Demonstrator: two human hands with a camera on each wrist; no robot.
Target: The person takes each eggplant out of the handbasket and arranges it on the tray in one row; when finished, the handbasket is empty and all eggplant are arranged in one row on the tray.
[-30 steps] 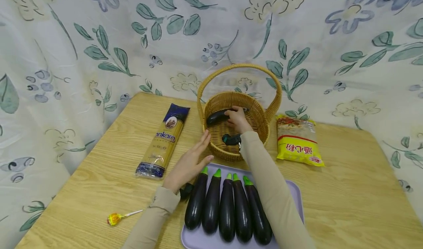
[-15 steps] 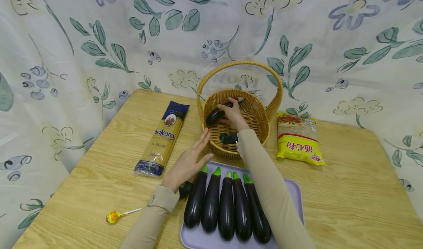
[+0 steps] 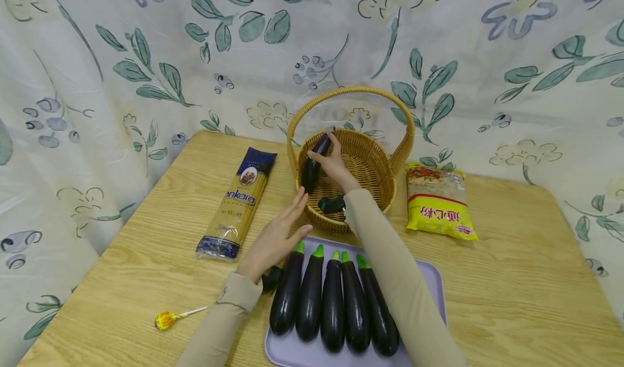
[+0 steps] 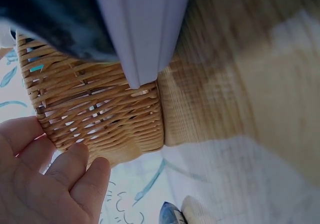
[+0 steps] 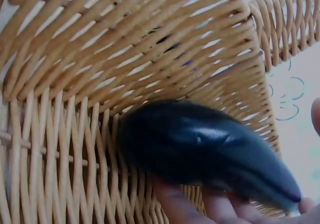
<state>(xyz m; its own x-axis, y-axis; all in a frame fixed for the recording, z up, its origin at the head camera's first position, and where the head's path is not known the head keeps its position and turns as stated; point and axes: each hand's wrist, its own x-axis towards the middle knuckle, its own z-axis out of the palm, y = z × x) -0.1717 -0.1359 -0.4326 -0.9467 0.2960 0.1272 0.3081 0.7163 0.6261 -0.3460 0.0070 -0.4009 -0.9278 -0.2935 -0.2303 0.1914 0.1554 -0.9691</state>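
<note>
Inside the wicker basket [image 3: 329, 224], my right hand [image 3: 337, 166] grips a dark, glossy eggplant [image 3: 310, 173] near its stem end. The eggplant stands steeply tilted against the basket's left inner wall, stem end up. In the right wrist view, fingers [image 5: 175, 204] lie along the underside of the eggplant [image 5: 195, 139]. My left hand [image 3: 274, 241] has its fingers stretched out, fingertips at the basket's front left side. The left wrist view shows those fingers [image 4: 70, 164] right at the woven wall [image 4: 100, 109]. Several more eggplants [image 3: 333, 307] lie side by side on a lilac tray [image 3: 285, 348].
A spaghetti pack [image 3: 237, 204] lies left of the basket, and a yellow pasta bag [image 3: 441, 207] lies to its right. A wrapped lollipop [image 3: 167, 320] is at the front left. The basket's tall handle [image 3: 353, 90] arches over its opening. A floral curtain [image 3: 195, 58] hangs behind the table.
My right hand has shifted left and turned the eggplant from lying nearly level to a steep tilt, stem end up, at the basket's left side. My left hand has stayed at the basket.
</note>
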